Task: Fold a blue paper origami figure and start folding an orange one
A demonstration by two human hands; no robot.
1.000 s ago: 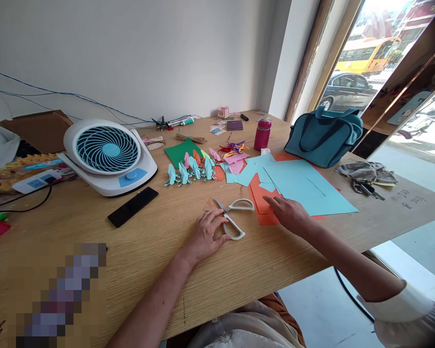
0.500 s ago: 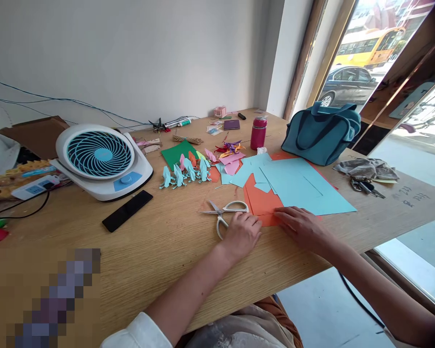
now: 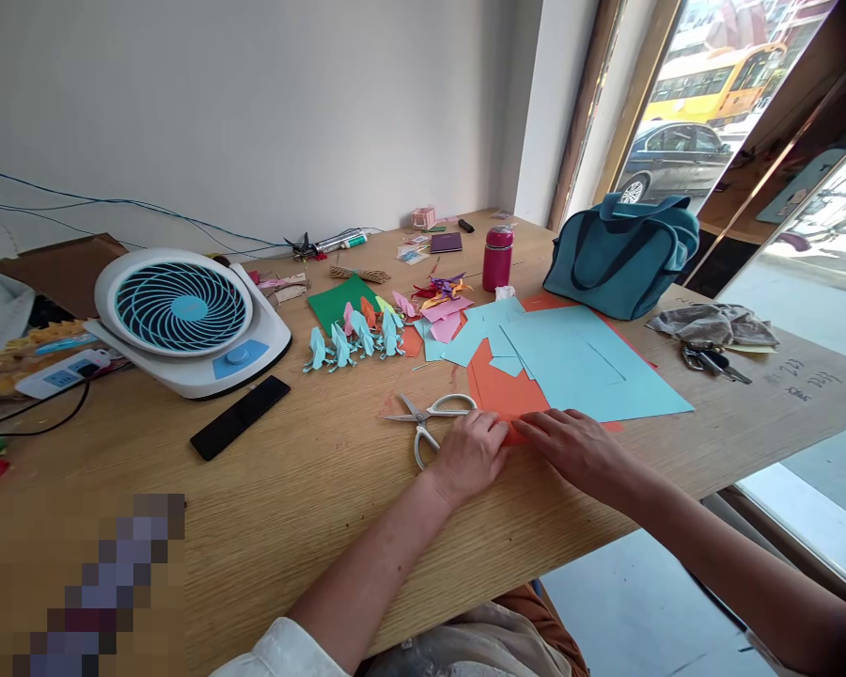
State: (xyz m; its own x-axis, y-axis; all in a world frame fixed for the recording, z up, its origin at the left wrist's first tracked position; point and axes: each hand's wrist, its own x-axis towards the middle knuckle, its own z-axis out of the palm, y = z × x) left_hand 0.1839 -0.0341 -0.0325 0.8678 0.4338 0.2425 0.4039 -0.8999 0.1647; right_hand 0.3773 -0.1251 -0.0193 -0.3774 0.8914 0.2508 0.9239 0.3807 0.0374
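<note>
My left hand (image 3: 469, 453) rests at the table's near side with its fingers curled on a small piece of orange paper (image 3: 513, 435). From the right, my right hand (image 3: 579, 449) meets it, its fingertips pinching the same paper; the fingers hide most of the piece. Just left of my left hand lie open white-handled scissors (image 3: 423, 415), one loop partly behind the hand. Beyond the fingers is a larger orange sheet (image 3: 492, 381), partly under a big light-blue sheet (image 3: 584, 371). Several folded light-blue paper figures (image 3: 358, 340) stand farther back, with pink and orange ones behind them.
A white fan (image 3: 190, 320) and a black phone (image 3: 240, 417) are at the left. A red bottle (image 3: 497, 259), a teal bag (image 3: 620, 259), keys (image 3: 712, 363) and a grey cloth (image 3: 712, 325) sit at the back and right. Green paper (image 3: 342, 299) lies behind the figures.
My right hand has slid left, so its fingertips are now close to my left hand. The orange paper between them shows less. The view has shifted slightly.
</note>
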